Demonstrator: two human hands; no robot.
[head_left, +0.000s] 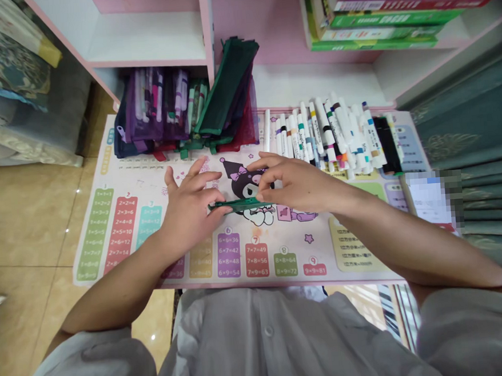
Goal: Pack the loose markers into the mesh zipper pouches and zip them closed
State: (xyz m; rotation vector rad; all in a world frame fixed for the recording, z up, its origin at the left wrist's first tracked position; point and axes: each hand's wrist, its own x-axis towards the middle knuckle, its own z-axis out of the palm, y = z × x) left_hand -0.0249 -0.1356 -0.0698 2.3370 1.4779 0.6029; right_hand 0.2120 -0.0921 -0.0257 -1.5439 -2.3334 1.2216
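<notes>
A dark green zippered pouch [238, 205], seen nearly edge-on, is stretched between my two hands above the printed desk mat. My left hand [190, 201] pinches its left end between thumb and finger, with the other fingers spread. At the other end, my right hand [287, 182] grips the pouch near its zipper with thumb and fingertips. Whatever may be inside the pouch cannot be seen. Beyond my right hand lies a row of white markers [305, 130] with caps of many colours.
Mesh pouches [151, 112] in purple, green and red, several with markers inside, are piled at the back left. Stacked books [394, 17] fill the upper right shelf. A white box-like item [430, 198] sits at the right edge of the desk mat [282, 269].
</notes>
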